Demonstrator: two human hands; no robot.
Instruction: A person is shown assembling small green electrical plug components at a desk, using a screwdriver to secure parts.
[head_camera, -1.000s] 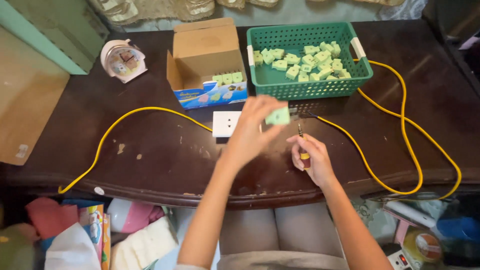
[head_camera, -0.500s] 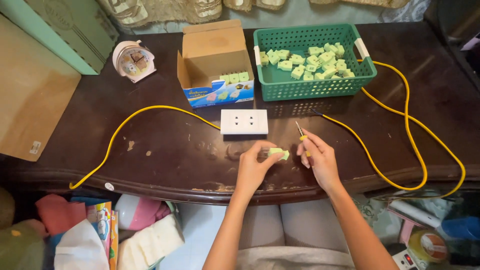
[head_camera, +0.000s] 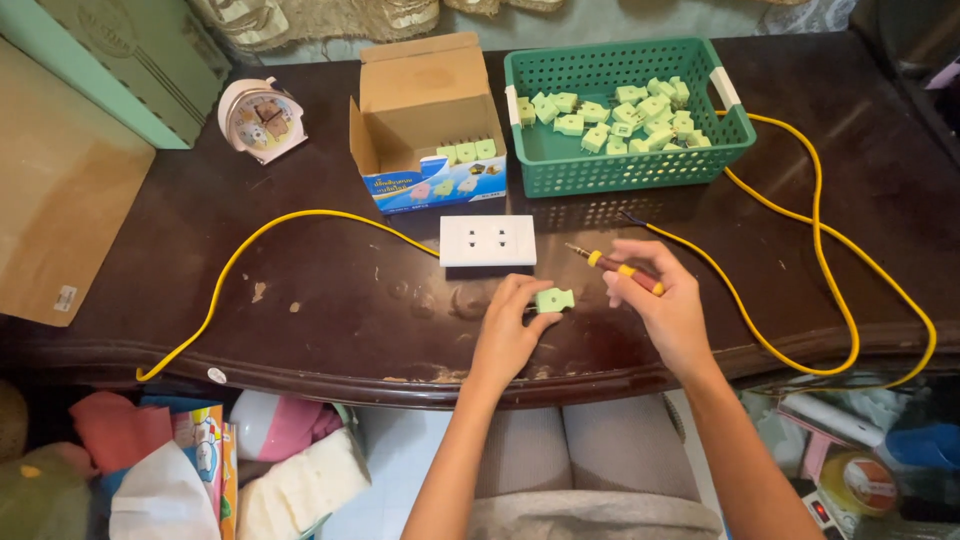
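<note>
My left hand (head_camera: 508, 335) pinches a small pale green plastic plug part (head_camera: 553, 299) just above the dark wooden table (head_camera: 330, 300), near its front edge. My right hand (head_camera: 665, 305) grips a small screwdriver (head_camera: 612, 267) with a yellow and red handle, its tip pointing up-left toward a white two-socket outlet block (head_camera: 488, 241). The outlet block lies flat a little beyond both hands, with a yellow cable (head_camera: 260, 235) running from its left side.
A green mesh basket (head_camera: 625, 165) holding several green plug parts stands at the back right. An open cardboard box (head_camera: 425, 125) with a few green parts sits beside it. A small round clock (head_camera: 262, 118) is back left. Another yellow cable (head_camera: 820, 260) loops on the right.
My left hand came down from the basket area with the green part to the table's front edge. The right hand stayed near the screwdriver position. The camera view shifted slightly.
</note>
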